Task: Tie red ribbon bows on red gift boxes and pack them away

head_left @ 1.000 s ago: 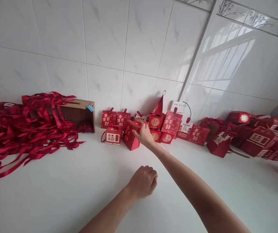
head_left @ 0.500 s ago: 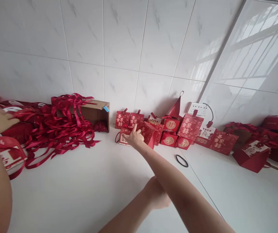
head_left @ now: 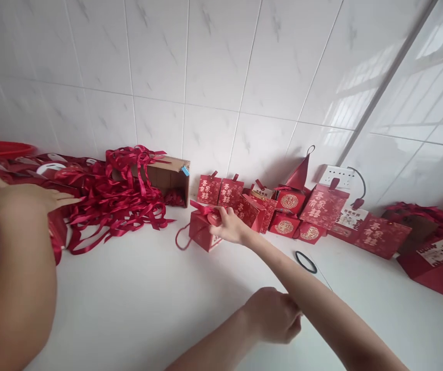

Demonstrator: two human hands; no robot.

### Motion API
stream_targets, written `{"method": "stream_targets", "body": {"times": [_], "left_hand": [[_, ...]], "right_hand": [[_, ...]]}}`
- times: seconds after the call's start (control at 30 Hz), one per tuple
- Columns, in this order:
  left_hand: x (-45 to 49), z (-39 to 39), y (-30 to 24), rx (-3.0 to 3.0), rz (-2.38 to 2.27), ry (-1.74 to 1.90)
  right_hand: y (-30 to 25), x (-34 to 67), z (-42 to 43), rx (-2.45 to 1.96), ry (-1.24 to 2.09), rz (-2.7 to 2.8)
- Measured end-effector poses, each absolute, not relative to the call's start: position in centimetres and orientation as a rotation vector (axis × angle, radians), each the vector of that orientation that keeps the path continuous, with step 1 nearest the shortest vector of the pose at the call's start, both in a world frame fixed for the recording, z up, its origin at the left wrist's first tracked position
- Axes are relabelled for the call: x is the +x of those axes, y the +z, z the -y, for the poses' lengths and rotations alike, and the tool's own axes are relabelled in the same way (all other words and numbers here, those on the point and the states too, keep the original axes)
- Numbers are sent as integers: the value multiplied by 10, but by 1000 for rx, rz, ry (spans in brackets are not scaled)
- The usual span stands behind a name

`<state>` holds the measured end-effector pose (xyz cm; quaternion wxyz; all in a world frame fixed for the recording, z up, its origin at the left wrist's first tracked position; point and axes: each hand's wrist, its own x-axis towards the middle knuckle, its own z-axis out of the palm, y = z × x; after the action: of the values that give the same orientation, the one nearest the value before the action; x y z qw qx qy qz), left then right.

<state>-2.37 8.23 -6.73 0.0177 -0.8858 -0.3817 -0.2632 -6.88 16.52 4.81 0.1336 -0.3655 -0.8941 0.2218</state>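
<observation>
My right hand [head_left: 229, 225] is closed on the top of a red gift box [head_left: 200, 230] with a ribbon bow. A cord handle [head_left: 183, 238] loops out from the box's left side, and the box appears tilted on the white tabletop [head_left: 148, 304]. Below my right forearm, my left hand [head_left: 273, 315] is curled into a fist, with no object showing in it. Behind the held box stand red boxes with white characters [head_left: 231, 192] and several with gold round emblems [head_left: 289, 201].
At left, another person's arm [head_left: 16, 278] reaches over red boxes. A heap of red ribbons [head_left: 117, 201] spills from a cardboard box [head_left: 175, 164]. A black ring [head_left: 305, 262] lies on the table. A power strip [head_left: 337, 176] rests by the wall; more red boxes [head_left: 438, 265] stand at right.
The view has shifted left. My right hand has taken hold of the red gift box and its bow now shows. My left fist shows more fully. The other person's arm has come further into view.
</observation>
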Motion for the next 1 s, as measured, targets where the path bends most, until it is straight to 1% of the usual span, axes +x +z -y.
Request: {"method": "stream_targets", "body": {"times": [0.1, 0.2, 0.27, 0.33, 0.4, 0.43, 0.47, 0.5, 0.57, 0.67, 0.73, 0.83, 0.9, 1.0], "left_hand": [[-17, -76, -66, -2664, 1005, -939], [-6, -60, -61, -2633, 751, -1059], [3, -45, -50, -2592, 518, -1176], [5, -31, -34, -2516, 286, -1323], [-4, -25, -14, -2459, 165, -1464], [-15, -26, -5, -2450, 191, -1521], [-28, -30, 3, -2440, 280, -1607], [-44, -38, 9, -2379, 481, -1718], [-80, -59, 12, -2130, 1047, -1970], [-122, -93, -3, -1673, 2017, -2439], [-133, -108, -17, -1660, 2307, -2497], [-125, -115, -35, -1875, 2460, -2535], [-111, -112, -41, -1999, 2446, -2707], [-93, -104, -45, -2080, 2141, -3015]], "right_hand": [[54, -10, -148, -723, 616, 2683], [48, 46, -141, -520, 751, 2753], [35, 74, -141, -585, 864, 2673], [19, 93, -142, -708, 966, 2479], [2, 104, -141, -780, 1042, 2244], [-5, 107, -140, -789, 1069, 2146], [-11, 108, -139, -787, 1090, 2076], [-17, 108, -137, -779, 1106, 2033], [-27, 106, -133, -753, 1126, 2021], [-38, 100, -128, -743, 1095, 2051], [-44, 99, -128, -753, 1061, 2077], [-49, 101, -132, -830, 969, 2132], [-50, 103, -136, -889, 894, 2126], [-49, 105, -141, -873, 883, 2007]]}}
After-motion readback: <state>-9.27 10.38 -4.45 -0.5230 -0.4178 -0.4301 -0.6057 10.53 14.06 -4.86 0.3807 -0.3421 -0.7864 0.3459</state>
